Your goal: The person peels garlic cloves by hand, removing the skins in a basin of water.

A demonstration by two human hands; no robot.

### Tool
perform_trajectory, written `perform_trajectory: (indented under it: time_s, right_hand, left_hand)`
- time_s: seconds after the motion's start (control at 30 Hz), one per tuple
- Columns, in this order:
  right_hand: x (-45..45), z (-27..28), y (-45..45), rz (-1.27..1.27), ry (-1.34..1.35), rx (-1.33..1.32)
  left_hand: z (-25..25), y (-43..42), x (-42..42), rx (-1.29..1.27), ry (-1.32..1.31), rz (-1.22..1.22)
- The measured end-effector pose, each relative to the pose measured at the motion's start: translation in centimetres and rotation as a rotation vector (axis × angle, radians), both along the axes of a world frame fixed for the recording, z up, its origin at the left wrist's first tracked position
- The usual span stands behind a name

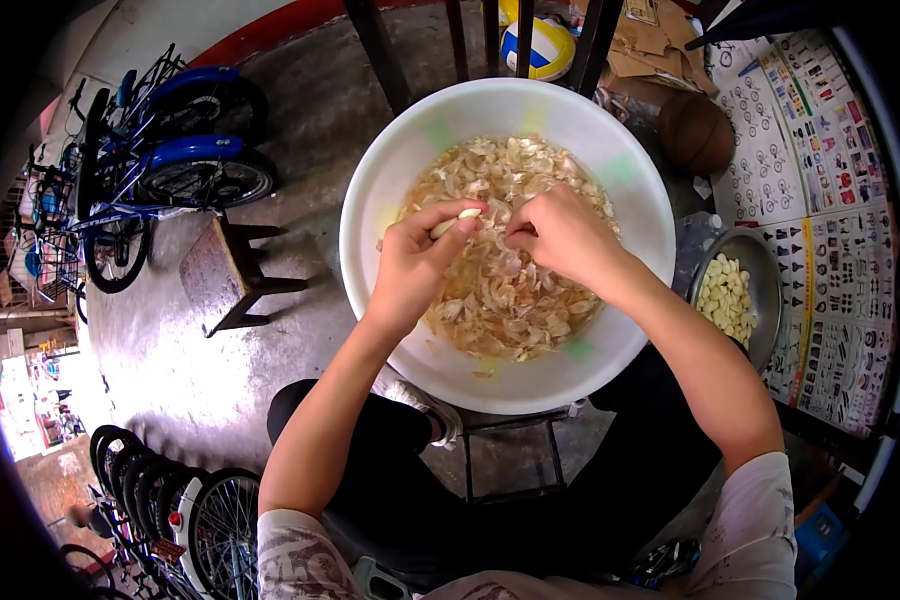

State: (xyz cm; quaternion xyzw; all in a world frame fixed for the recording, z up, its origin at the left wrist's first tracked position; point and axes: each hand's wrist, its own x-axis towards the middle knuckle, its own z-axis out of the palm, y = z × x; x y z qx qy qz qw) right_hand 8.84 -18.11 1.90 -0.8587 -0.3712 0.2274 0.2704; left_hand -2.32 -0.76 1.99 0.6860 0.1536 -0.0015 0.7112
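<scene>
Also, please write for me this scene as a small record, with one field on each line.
left hand: holds a pale clove at the fingertips
right hand: curled above the basin; anything pinched is hidden
basin: white, round, wide
basin contents: many papery skins
metal bowl: right of the basin, holding pale cloves
left side: wooden stool, parked bicycles

Left hand (415, 250) partly covering pale clove (469, 213). Right hand (565, 232) curling fingertips out of sight, leaving any contents unclear. Loose papery skins (515, 310) hiding floor of basin (635, 190); basin covering top of dark frame (514, 496). Bar (523, 40) crossing ball (548, 55). Small print on chart (850, 270) staying unreadable. Bottom edge cutting off shirt (295, 555) and lower-left bicycle (228, 525).
</scene>
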Motion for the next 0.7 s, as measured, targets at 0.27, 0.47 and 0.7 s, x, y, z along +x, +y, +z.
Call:
perform_trajectory:
  time_s: [0.27, 0.47, 0.7]
  right_hand:
    - [-0.2, -1.8, 0.1, 0.065, -0.162, -0.058]
    - [-0.6, -2.7, 0.5, 0.073, -0.25, -0.07]
    - [-0.9, -1.6, 0.7, 0.015, -0.17, -0.065]
  left_hand:
    - [-0.3, 0.1, -0.2, 0.206, -0.008, -0.015]
    - [-0.8, -0.1, -0.1, 0.267, -0.111, 0.052]
    - [-0.8, 0.2, -0.1, 0.232, -0.067, 0.019]
